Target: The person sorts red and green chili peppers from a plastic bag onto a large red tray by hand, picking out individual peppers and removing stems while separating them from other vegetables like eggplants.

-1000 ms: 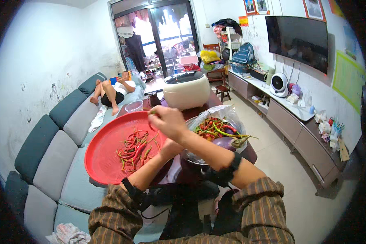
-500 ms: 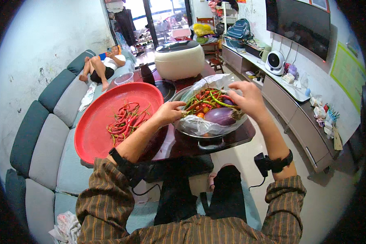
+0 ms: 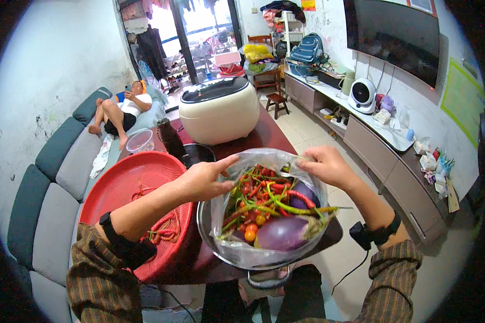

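Note:
A clear plastic bag (image 3: 215,212) sits in a metal pan (image 3: 269,282) with a loop handle, its mouth spread wide. Inside lie a purple eggplant (image 3: 281,232), red chili peppers (image 3: 256,188), long green peppers (image 3: 277,200) and orange cherry tomatoes (image 3: 251,230). A second eggplant (image 3: 303,195) shows behind. My left hand (image 3: 206,180) is at the bag's left rim, thumb and index finger apart; its other fingers are partly hidden. At the far right rim, my right hand (image 3: 327,166) pinches the plastic. Left of the pan, a red mesh basket (image 3: 110,189) holds more red chilies, partly behind my left forearm.
On the dark red table (image 3: 272,134) stand a cream rice cooker (image 3: 219,114), a dark bottle (image 3: 171,139) and a clear plastic tub (image 3: 140,141). A person (image 3: 125,110) reclines on the grey sofa (image 3: 60,212) at left. A long cabinet (image 3: 380,151) lines the right wall.
The bag's mouth has been pulled up and wider, showing more of the vegetables. My view has moved closer to the pan. My left hand has shifted left along the rim.

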### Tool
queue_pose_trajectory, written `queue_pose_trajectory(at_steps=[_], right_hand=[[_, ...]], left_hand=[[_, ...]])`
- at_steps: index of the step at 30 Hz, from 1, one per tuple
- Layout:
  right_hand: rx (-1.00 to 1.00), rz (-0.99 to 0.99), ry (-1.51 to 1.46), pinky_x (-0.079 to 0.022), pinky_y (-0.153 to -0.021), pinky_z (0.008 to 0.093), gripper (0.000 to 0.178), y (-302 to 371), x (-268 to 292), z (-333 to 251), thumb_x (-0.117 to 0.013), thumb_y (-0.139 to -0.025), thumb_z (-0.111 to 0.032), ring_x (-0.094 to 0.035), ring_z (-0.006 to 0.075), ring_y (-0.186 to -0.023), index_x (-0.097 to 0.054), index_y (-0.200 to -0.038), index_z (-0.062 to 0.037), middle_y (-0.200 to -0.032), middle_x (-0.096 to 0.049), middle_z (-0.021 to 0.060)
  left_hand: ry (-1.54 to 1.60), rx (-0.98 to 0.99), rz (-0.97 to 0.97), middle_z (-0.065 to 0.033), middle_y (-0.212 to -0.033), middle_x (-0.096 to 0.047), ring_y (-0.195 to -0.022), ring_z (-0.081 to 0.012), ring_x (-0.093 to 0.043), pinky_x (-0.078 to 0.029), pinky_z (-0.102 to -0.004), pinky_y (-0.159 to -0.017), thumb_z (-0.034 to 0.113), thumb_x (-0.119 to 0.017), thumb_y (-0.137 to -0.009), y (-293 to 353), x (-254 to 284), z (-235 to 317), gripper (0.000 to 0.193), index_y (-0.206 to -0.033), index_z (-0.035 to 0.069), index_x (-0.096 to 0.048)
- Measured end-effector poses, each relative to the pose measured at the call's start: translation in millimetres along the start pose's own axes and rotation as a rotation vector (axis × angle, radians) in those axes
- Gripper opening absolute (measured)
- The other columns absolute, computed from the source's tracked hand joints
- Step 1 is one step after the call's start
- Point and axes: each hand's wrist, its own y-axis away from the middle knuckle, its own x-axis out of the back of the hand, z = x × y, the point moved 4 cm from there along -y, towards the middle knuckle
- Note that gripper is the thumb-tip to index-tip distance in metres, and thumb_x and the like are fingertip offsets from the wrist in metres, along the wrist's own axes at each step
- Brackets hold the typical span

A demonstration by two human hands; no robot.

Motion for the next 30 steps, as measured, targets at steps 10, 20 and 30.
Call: queue_pose_trajectory(at_steps=[10,20,30], right_hand=[[-0.106,-0.14,-0.597,-0.045,-0.071,0.0262,0.026,-37,-17,26,-0.059,-0.081,-0.018,-0.055,0.0115,-0.081,-0.059,-0.101,-0.0018,-0.089,-0.061,0.0056],[-0.136,-0.034,-0.682,-0.034,-0.049,0.0207,0.032,-46,-5,29,-0.052,-0.09,-0.033,-0.044,0.004,-0.055,-0.062,-0.075,-0.0062,-0.063,-0.052,-0.0053],[-0.366,-0.195,-0.131,-0.046,-0.057,0.0376,0.043,-54,-56,97,-0.058,-0.078,-0.041,-0.056,0.0215,-0.052,-0.065,-0.065,-0.0007,-0.06,-0.059,0.0181]], left_hand=[[0.079,0.032,-0.023,-0.0164,-0.112,-0.056,-0.098,-0.0207,-0.055,-0.043,-0.0319,-0.084,0.024,-0.063,-0.081,-74,-4,-20,0.054,-0.13,0.013,-0.044],[0.531,-0.106,0.072,0.001,-0.077,-0.06,-0.073,-0.008,-0.051,-0.043,-0.0242,-0.067,0.03,-0.053,-0.089,-72,-6,13,0.03,-0.083,0.003,-0.064],[0.056,0.344,0.119,-0.0149,-0.068,-0.063,-0.06,-0.0246,-0.06,-0.048,-0.0345,-0.064,0.047,-0.062,-0.073,-127,-31,-27,0.044,-0.078,0.004,-0.069]])
